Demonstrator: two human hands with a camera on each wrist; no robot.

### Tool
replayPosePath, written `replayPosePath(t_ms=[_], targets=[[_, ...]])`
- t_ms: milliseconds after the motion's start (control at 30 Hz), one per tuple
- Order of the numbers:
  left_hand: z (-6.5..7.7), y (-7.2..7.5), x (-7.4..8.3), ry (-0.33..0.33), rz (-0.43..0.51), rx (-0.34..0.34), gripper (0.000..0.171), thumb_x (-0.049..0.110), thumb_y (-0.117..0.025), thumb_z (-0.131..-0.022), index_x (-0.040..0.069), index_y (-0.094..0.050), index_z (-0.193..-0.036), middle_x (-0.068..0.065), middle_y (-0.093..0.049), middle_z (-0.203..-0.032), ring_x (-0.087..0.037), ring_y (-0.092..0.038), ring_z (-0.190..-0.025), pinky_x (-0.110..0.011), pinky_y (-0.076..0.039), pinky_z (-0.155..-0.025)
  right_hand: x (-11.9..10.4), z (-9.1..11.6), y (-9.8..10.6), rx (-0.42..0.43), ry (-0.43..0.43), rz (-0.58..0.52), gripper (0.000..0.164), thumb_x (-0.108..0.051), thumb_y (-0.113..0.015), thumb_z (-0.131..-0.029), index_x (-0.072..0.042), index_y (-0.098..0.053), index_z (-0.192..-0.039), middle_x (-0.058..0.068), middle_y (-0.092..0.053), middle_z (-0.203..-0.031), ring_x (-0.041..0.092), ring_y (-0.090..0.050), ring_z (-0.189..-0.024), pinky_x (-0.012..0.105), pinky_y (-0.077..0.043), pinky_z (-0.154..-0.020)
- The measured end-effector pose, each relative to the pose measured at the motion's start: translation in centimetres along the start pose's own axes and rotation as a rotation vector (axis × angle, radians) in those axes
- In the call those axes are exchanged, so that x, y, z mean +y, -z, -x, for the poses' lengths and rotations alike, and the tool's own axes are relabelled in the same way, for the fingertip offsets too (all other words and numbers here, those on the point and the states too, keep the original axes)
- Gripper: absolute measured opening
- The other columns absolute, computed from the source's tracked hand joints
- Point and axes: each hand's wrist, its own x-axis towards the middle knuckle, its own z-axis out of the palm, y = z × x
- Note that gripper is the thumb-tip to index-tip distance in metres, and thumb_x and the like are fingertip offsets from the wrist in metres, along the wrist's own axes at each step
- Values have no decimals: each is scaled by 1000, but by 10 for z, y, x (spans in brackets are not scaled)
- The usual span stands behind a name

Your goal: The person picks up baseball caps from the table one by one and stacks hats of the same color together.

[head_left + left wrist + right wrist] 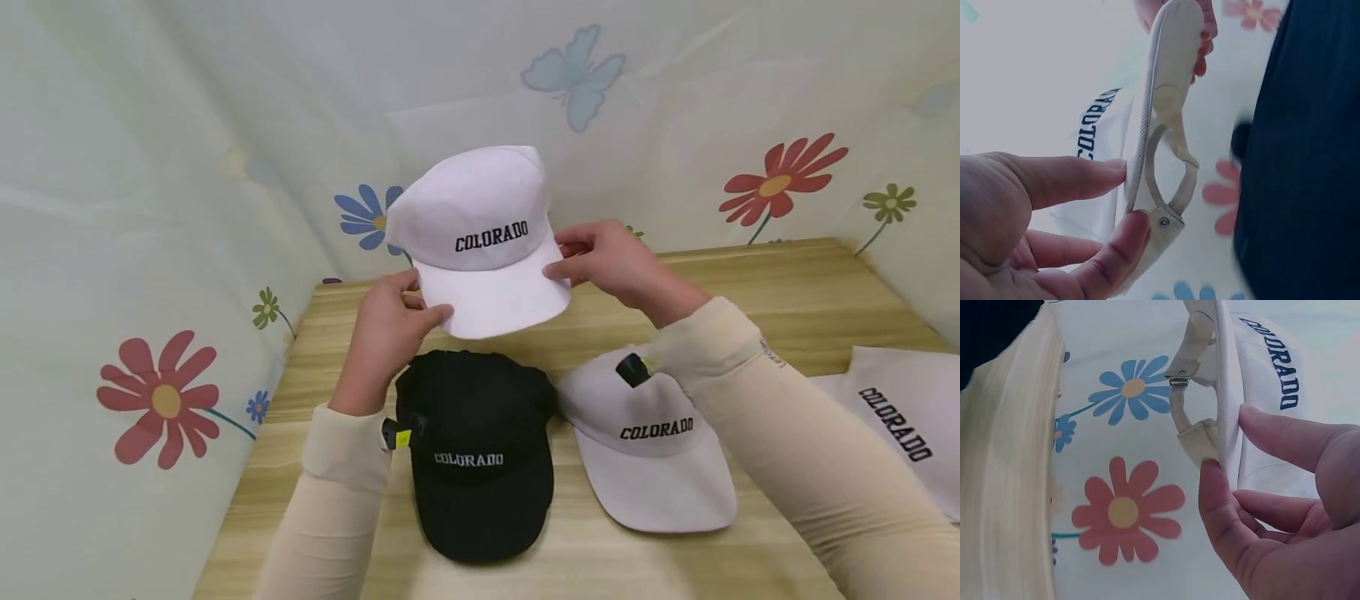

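Note:
Raised above the table, a white baseball cap (480, 200) with COLORADO in black letters faces me, its brim toward me. My left hand (390, 321) pinches the left side of the brim between thumb and fingers. On the opposite side, my right hand (611, 267) pinches the brim's right edge the same way. The strap (1179, 403) at the back of the cap, with its metal buckle, shows in the right wrist view. Just below the hands, a black COLORADO cap (480, 508) lies on the table, brim toward me.
Right of the black cap lies a light COLORADO cap (660, 492), partly behind my right sleeve. Another light COLORADO piece (907, 400) sits at the far right, partly covered by the forearm. The wooden table (780, 283) meets a flower-printed wall sheet (675, 167) behind.

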Motion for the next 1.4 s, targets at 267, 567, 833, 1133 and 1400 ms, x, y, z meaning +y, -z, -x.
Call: replayPosePath(t_ms=[267, 567, 833, 1133, 1400], targets=[[28, -27, 19, -77, 17, -29, 52, 20, -77, -83, 11, -56, -131, -12, -49, -122, -22, -68, -99, -35, -58, -80, 18, 51, 24, 49, -12, 80, 58, -27, -72, -88, -8, -52, -139, 13, -61, -121, 21, -58, -106, 31, -49, -89], [51, -71, 26, -117, 129, -58, 68, 19, -79, -81, 11, -48, -142, -11, -49, -130, -16, -67, -96, -29, -58, -79, 38, 99, 54, 94, -64, 223, 68, -43, -72, -85, -14, -50, -142, 10, -62, -124, 19, -58, -106, 27, -48, -84], [70, -117, 23, -142, 84, -158, 73, 22, -78, -83, 8, -44, -145, -11, -48, -131, -9, -63, -85, -20, -55, -73, 79, 138, 65, 99, -127, 294, 76, -45, -73, -83, -2, -48, -140, 16, -63, -121, 8, -59, -95, 15, -48, -72], [88, -161, 10, -131, 44, -232, 70, 23, -76, -84, 2, -44, -144, -11, -47, -130, -1, -51, -72, -15, -48, -69, 129, 168, 60, 101, -167, 320, 73, -40, -74, -84, 3, -50, -138, 20, -65, -119, -11, -52, -83, 14, -45, -70], [103, -185, -4, -139, -1, -264, 66, 23, -76, -84, 0, -48, -140, -10, -49, -123, 1, -48, -70, -16, -46, -70, 163, 188, 46, 85, -198, 267, 73, -35, -74, -85, 9, -48, -136, 24, -65, -117, -11, -54, -84, 14, -48, -69]])
